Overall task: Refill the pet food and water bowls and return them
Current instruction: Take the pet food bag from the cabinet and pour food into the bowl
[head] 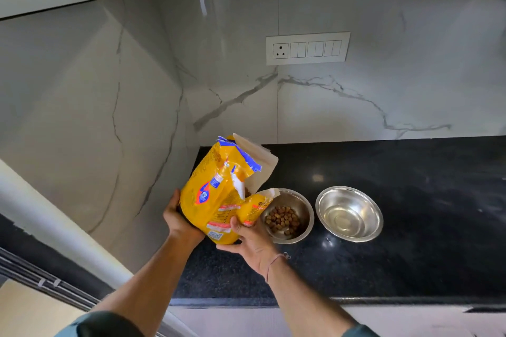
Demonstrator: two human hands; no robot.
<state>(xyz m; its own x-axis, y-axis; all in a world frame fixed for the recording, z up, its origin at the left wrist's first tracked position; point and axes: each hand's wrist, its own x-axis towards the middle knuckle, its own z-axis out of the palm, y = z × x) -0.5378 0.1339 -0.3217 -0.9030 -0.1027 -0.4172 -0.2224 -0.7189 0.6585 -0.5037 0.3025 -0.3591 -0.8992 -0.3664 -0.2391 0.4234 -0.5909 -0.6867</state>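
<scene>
You're gripping the bag point(219, 194) with both hands: left hand point(178, 219) cupping its base, right hand point(252, 241) pinching the lower front by the torn mouth, which is hanging over the left rim of the food bowl point(301, 200). Kibble point(282, 220) is sitting in that bowl; the water bowl point(349, 213) is standing just beside it on the bench point(410, 254), looking near-empty. Risk: the floppy torn flap is steering pellets past the rim onto the bench, and a sudden slump of the bag is likely dumping too much at once.
</scene>
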